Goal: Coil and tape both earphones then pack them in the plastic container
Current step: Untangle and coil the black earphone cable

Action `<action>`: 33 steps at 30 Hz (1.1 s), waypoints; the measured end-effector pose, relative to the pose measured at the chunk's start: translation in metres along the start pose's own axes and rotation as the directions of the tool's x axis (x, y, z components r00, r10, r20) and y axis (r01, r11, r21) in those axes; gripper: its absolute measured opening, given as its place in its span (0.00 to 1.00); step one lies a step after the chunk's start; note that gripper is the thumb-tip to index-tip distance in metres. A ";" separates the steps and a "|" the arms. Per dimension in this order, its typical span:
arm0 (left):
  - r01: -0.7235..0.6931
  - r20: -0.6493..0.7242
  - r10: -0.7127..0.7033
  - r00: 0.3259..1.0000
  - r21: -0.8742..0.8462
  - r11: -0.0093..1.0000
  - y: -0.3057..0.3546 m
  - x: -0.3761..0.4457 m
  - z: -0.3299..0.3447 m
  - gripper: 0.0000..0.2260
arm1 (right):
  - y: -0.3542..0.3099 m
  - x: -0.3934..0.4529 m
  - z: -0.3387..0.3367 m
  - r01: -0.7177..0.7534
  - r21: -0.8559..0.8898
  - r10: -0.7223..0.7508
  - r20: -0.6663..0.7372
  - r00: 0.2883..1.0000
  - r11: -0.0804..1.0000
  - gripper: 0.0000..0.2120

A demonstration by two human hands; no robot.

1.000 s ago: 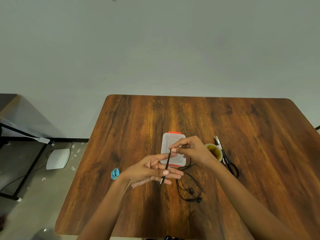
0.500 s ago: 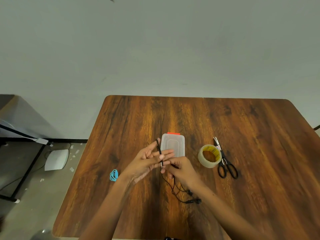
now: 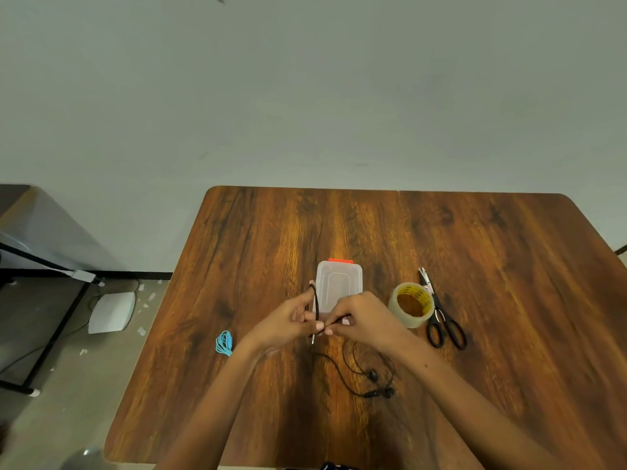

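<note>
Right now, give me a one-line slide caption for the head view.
Both hands wind the black earphone cable around the left hand, the right hand feeding it.

Bare workrm/office: wood table (image 3: 509, 266), plain wall (image 3: 305, 96), concrete floor (image 3: 51, 418).

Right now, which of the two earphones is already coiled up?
The light blue earphone, a neat bundle lying alone near the table's left edge. The black earphone trails loose while both hands wind it.
</note>
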State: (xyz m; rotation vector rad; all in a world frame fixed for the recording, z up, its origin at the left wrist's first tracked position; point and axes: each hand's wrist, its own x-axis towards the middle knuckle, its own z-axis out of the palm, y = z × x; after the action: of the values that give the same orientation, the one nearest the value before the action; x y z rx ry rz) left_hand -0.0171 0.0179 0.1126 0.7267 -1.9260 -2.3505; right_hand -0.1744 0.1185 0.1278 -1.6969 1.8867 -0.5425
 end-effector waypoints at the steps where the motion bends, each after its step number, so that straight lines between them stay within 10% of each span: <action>1: 0.021 0.045 -0.022 0.999 0.025 0.999 0.000 -0.002 -0.002 0.29 | 0.001 0.002 -0.006 0.024 -0.009 -0.023 0.017 1.000 1.000 0.05; 10: 0.117 0.341 -0.102 0.934 -0.024 0.993 -0.004 -0.020 0.005 0.29 | 0.016 0.017 -0.034 0.120 0.136 -0.111 -0.068 0.991 0.984 0.03; 18: 0.099 0.428 0.048 0.903 -0.315 0.944 0.001 -0.026 0.003 0.30 | 0.025 0.008 -0.008 -0.032 0.625 0.096 -0.068 0.993 0.780 0.05; 23: 0.039 0.251 0.105 0.962 -0.508 0.860 0.003 -0.019 0.007 0.34 | 0.012 -0.003 0.023 -0.143 0.803 0.242 -0.002 0.970 0.579 0.08; 33: -0.091 -0.120 0.037 0.992 -0.478 0.874 -0.004 -0.002 0.001 0.37 | -0.005 -0.016 0.043 -0.109 0.513 0.159 -0.053 0.986 0.852 0.10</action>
State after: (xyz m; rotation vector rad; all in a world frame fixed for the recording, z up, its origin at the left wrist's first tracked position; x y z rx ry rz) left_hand -0.0145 0.0205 0.1100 0.7078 -1.2116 -2.5295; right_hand -0.1426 0.1362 0.0993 -1.2000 1.7055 -0.9794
